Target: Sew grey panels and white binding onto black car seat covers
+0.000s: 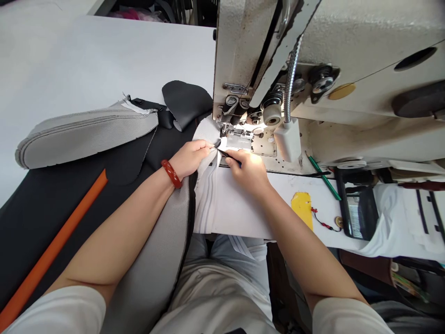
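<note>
1. Nearest, the grey panel (156, 260) runs up from the person's lap, beneath the left forearm, towards the sewing machine, with black edging along its right side.
2. A red-brown bracelet (171, 174) circles the left wrist, above the panel.
3. The left hand (189, 157) lies over the panel's upper part, thumb and forefinger pinched on the cloth near its right edge. Most of the panel trails back from this grip; a short length continues past it. A small dark piece at the fingertips is too unclear to identify.
4. The right hand (248, 169) is closed around a slim dark tool (233, 158), its tip pointing left at the pinched spot, close to the left fingertips.
5. Below that spot, a white striped strip (207, 197) hangs beside the panel, towards the table's front edge.
6. Just beyond both hands stand the lit presser foot and needle area of the sewing machine (264, 144).
7. Farther left, a grey padded piece (90, 134) rests on dark material (128, 162).
</note>
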Demonstrator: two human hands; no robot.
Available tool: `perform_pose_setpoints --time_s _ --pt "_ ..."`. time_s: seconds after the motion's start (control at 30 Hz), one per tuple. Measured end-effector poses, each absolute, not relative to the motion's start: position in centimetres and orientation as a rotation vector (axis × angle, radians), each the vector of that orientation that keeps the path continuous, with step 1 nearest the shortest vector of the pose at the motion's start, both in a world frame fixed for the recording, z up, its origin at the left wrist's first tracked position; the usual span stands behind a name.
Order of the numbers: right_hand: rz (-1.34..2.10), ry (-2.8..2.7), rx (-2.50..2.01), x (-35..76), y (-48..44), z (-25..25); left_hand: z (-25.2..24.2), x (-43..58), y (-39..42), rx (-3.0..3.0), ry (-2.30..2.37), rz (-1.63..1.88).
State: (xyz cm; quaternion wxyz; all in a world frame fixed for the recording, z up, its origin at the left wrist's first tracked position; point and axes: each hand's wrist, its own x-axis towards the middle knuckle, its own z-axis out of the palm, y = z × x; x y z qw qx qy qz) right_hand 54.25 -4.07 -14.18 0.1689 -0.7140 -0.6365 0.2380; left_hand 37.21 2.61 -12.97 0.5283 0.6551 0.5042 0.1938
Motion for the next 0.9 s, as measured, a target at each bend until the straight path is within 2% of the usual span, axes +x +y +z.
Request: perform_pose_setpoints --time_s 0.6,0.9 --pt "0.561 -1.785 -2.077 53.3 -4.2 -14.6 -12.9 37.4 2.5 1.734 1.242 0.446" --pt "0.627 -1.791 -2.049 53.8 -4.3 -14.4 -12.9 37.3 2.5 1.570 1.221 0.473"
